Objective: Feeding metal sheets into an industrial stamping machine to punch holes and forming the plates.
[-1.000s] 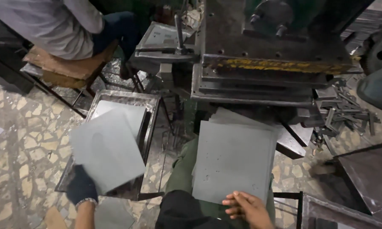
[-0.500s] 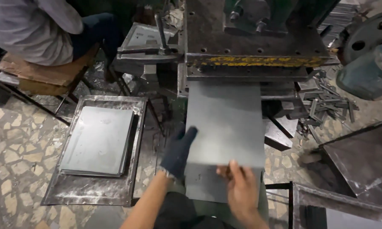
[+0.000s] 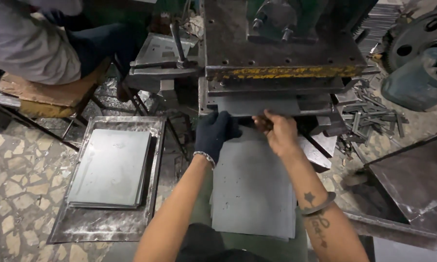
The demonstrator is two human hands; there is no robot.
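Two hands work at the mouth of a heavy press. A dark glove covers the left hand, which lies flat, fingers curled loosely, on the far end of a grey metal sheet; its grip is not closed around anything, it only presses down on the sheet. To its right the bare right hand has its fingertips pinched narrow on the sheet's far edge, right where the sheet meets the slot under the press's yellow-striped bar. That sheet runs from the slot back toward the person, resting on a small stack of like sheets over the lap. A metal bangle circles the right forearm.

Left of the person, on the speckled stone floor, sits a shallow metal tray carrying another stack of grey sheets, well apart from both hands. Beyond the tray another person sits on a stool. Right of the press lies a heap of narrow metal offcuts, and farther right a blue container.
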